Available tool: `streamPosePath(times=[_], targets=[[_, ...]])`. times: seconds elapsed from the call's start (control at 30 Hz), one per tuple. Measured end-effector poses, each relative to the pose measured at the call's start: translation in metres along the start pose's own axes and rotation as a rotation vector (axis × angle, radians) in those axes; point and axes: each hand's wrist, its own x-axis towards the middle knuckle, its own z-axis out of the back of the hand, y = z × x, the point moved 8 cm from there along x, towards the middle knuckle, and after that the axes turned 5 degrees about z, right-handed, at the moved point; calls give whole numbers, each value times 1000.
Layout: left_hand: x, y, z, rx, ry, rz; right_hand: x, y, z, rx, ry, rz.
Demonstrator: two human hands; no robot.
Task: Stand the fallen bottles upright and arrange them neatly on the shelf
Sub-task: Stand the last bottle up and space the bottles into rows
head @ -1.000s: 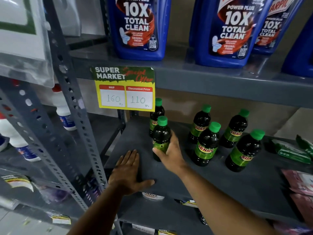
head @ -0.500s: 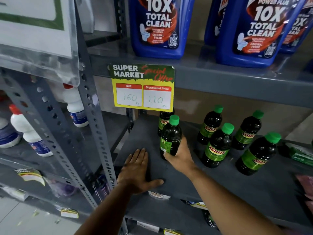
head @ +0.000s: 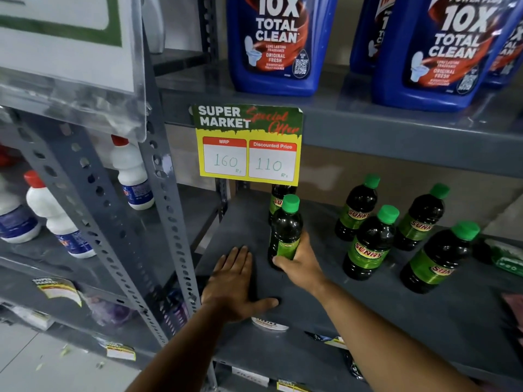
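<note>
While our right hand [head: 301, 264] grips the upright bottle [head: 285, 230], left hand [head: 235, 281] flat on the shelf [head: 424, 315], we judge alignment comes next.

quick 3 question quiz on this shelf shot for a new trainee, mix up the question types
1. True or false: the left hand is gripping a bottle.
2. How many green-capped dark bottles stand on the grey shelf?
3. The discounted price on the offer tag reads: A) 160 B) 110 C) 10

Key
1. False. It lies flat, palm down, on the shelf; the right hand wraps the low part of the front left bottle.
2. Six, all upright; one is partly hidden behind the tag.
3. B.
</note>
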Motion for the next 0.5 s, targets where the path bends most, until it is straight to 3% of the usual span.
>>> streamPosePath(times=[0.13,0.23,0.3,0.37,0.5], targets=[[1,0,2,-9,-14,-4,-2,9,0,-74,-110,-17],[1,-1,2,-4,-6,-2,-3,10,-17,-14,-11,20],[0,-1,3,-6,-4,1,-3,4,-16,-88,22,22],[0,-2,3,-17,-4,1,-3,-2,-5,-241,-50,32],[0,-1,4,-14,20,5,1,0,-9,-5,45,59]])
